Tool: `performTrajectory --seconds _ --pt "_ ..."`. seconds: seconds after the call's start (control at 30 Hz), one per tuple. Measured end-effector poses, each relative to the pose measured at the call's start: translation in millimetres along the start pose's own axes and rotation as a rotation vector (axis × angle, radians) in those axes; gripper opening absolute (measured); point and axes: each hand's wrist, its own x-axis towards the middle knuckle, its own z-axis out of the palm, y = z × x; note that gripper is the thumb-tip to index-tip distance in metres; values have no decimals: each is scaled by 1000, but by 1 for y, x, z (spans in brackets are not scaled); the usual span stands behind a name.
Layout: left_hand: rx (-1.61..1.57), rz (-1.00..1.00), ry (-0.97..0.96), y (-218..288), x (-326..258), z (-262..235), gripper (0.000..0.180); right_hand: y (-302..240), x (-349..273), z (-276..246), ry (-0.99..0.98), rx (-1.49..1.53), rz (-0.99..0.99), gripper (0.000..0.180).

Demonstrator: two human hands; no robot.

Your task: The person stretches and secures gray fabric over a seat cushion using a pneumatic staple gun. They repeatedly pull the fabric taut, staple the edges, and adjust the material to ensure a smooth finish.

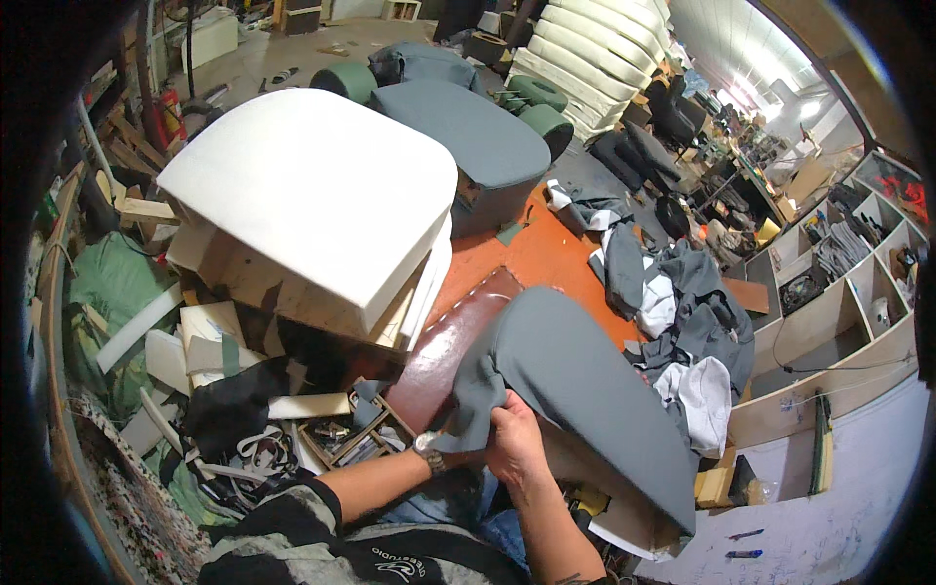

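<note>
**Near centre, fabric gripped**

Near the lower middle, I see my right hand [514, 441] clenched on grey fabric [478, 395] of a grey cushion panel [585, 390]. My left hand's state I cannot tell. Farther left sits white foam [312, 185].

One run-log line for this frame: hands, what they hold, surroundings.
right hand: grips grey fabric | left hand: hidden behind fabric, wrist only | fabric covers cushion panel | brown seat beneath | white foam cushion at left
</note>
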Motion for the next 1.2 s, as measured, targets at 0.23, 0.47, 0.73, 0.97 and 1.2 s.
performTrajectory --seconds 0.23,0.47,0.73,0.97,1.2 --pt "53 -104 148 0 32 -4 29 20 4 9 193 161 -127 26" --pt "181 -220 430 5 40 22 26 15 -7 16 89 224 -39 40" --pt "185 -243 477 12 34 31 22 29 -17 11 108 -287 -130 44" --pt "189 -255 488 6 34 34 18 51 -24 -17 216 -515 -312 45" --pt "-301 -170 313 12 -5 10 15 38 -23 -62 457 -1247 -739 41"
